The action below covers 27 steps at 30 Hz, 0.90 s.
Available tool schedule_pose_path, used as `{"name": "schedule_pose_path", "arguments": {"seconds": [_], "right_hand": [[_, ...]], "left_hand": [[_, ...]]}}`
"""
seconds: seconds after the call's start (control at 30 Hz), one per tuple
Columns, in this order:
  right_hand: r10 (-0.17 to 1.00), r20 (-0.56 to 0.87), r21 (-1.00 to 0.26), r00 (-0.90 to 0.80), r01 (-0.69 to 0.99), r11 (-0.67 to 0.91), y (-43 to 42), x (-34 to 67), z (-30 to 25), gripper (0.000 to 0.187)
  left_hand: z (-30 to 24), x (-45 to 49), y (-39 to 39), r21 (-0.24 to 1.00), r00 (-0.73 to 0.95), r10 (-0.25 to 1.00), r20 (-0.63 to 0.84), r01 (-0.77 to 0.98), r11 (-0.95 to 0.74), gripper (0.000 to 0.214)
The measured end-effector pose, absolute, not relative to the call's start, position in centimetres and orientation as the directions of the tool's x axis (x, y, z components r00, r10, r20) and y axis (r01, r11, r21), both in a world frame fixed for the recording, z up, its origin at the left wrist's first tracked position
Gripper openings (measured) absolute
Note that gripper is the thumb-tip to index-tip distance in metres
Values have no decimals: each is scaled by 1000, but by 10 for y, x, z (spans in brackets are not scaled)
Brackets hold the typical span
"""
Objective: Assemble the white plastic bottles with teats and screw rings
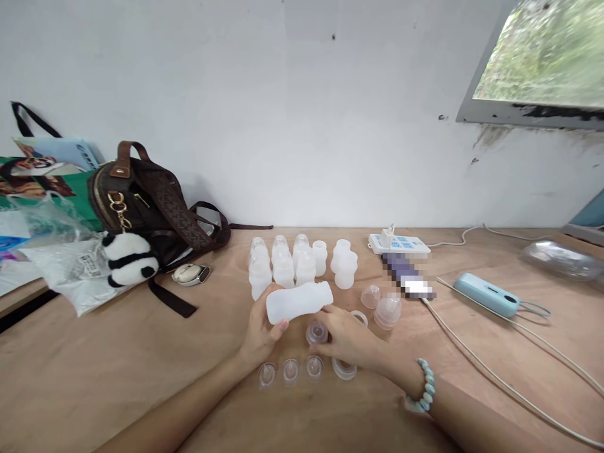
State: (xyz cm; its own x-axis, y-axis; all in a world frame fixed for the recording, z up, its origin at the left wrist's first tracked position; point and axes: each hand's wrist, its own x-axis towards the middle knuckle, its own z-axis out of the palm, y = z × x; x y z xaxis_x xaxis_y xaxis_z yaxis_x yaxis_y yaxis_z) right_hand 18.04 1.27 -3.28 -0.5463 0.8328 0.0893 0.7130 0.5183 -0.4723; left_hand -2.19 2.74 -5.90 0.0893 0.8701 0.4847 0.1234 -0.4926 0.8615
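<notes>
My left hand (pixel 257 333) is wrapped round a white, translucent baby bottle (pixel 298 303), tilted on its side with its neck to the right. Just below that neck, my right hand (pixel 349 336) grips a clear bottle nipple in a screw ring (pixel 317 333) between thumb and fingers. A row of clear nipples (pixel 290 371) lies on the table in front of my hands. Beside and partly under my right hand are a clear ring (pixel 344 369) and another ring (pixel 360 317). Dome caps (pixel 388 312) sit farther right.
Behind my hands stand several capped bottles (pixel 283 267) and uncapped bottles (pixel 346 272). A power strip (pixel 401 244), a phone (pixel 406 275), a blue device (pixel 488 294) and cables are to the right. A backpack (pixel 146 201), panda toy (pixel 129 259) and mouse (pixel 189 274) lie left.
</notes>
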Motion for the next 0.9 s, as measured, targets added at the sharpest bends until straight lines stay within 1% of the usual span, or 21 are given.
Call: {"name": "schedule_pose_path", "arguments": {"seconds": [0.07,0.13,0.17,0.23,0.3,0.37,0.47,0.57,0.63,0.77,0.9], "right_hand": [[860,228,-569,-457,654,499,19,186,-31,22],[872,382,-696,-307,525,490,26,193,-27,22],[873,432,-755,-227,439,488,28,197,-24,23],[868,482,-826,-120,268,496,32,204,-19,27],[845,517,-826,-137,179,534,31,208,-13,30],[789,573,-766,-220,200,611,29,210,-9,31],[663,672,-595,-329,293,748,25,208,-7,31],[544,747,-442,-382,326,836,24,205,-10,29],[490,776,-377,-398,331,865,24,203,-13,27],[426,796,-276,-429,369,887,22,202,-12,26],[317,818,-122,-481,393,912,20,203,-8,32]], "left_hand": [[-59,-22,28,888,62,893,446,99,-450,67],[-62,-22,30,924,8,925,380,53,-380,70],[-65,-22,32,940,-25,940,341,30,-341,72],[-71,-22,35,960,-83,957,277,-6,-278,76],[-77,-23,39,968,-125,962,244,-20,-248,76],[-82,-23,42,971,-147,961,233,-16,-238,71],[-84,-23,43,974,-141,965,223,-13,-227,66],[-81,-21,42,976,-90,972,215,-20,-217,63],[-78,-19,41,977,-50,977,208,-32,-210,61],[-77,-17,42,979,7,981,191,-66,-191,58],[-76,-15,42,982,66,985,160,-108,-152,55]]}}
